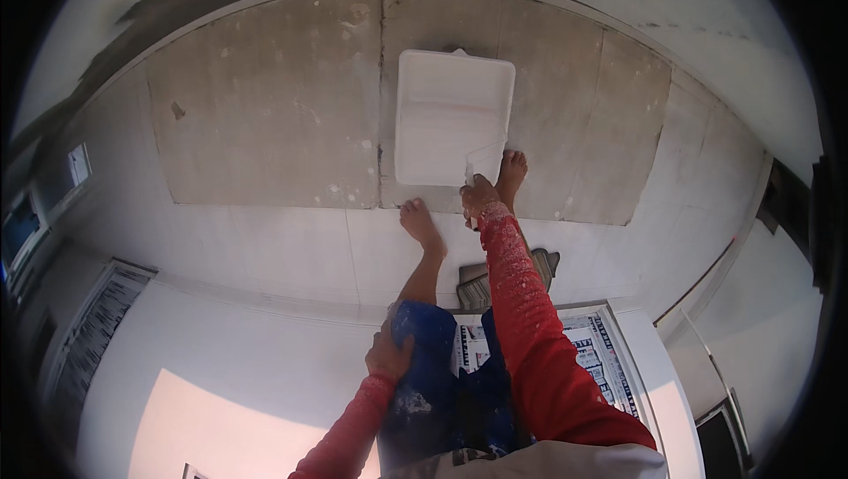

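Observation:
My right hand (480, 197) is closed around the handle of a paint roller (472, 170). Its thin wire frame reaches over the near right corner of a white paint tray (406, 117). The roller's sleeve is hard to make out against the white. Pale paint coats the tray, which lies on a brown sheet (291, 99) covering the floor. My left hand (389, 354) rests on my left knee over blue shorts, fingers spread and holding nothing. White specks dot my right red sleeve. My bare feet stand near the tray's close edge.
A grey striped mat (475, 286) lies crumpled behind my right foot. Beneath me is a panel with printed covering (609, 364). A thin pole (707, 351) leans at the right. A wall (720, 29) borders the far right, and windows (78, 164) show at left.

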`<state>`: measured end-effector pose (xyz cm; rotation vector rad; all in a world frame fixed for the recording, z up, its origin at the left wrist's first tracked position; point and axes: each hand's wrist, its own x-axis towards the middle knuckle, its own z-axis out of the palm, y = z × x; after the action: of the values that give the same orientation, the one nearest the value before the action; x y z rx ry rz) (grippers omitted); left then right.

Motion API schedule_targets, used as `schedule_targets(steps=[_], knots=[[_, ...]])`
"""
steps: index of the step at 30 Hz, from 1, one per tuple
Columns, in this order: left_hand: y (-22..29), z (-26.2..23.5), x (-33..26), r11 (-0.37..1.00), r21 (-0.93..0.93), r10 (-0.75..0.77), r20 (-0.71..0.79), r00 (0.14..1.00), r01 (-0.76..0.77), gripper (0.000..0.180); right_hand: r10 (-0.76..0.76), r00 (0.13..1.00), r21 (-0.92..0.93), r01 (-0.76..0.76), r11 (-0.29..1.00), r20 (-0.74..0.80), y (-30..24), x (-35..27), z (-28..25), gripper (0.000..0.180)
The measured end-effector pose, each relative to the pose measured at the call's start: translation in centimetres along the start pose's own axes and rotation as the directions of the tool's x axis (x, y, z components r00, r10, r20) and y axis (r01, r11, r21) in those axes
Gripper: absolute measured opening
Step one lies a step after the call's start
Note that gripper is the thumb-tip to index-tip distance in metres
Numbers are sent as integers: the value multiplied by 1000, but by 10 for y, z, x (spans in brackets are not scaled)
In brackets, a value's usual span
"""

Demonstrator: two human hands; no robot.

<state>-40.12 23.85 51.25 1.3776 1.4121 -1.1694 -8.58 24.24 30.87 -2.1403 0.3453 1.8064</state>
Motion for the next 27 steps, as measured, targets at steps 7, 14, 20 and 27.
schedule_targets(steps=[7, 14, 20, 27], knots=[[8, 6, 1, 999, 11, -50, 25, 998, 49, 80, -22, 997, -131, 12, 991, -77, 54, -16, 25, 33], [7, 9, -4, 1000, 19, -11, -20, 1000, 11, 81, -77, 996, -182, 83, 980, 38, 42, 28, 8, 34], [13, 16, -1, 998, 32, -53, -8, 999, 53, 83, -35, 999, -220, 39, 975, 21, 39, -3, 7, 39], [18, 13, -5, 1000, 26, -18, -10, 1000, 18, 83, -7, 1000, -78, 6, 997, -14, 32, -36, 32, 48]])
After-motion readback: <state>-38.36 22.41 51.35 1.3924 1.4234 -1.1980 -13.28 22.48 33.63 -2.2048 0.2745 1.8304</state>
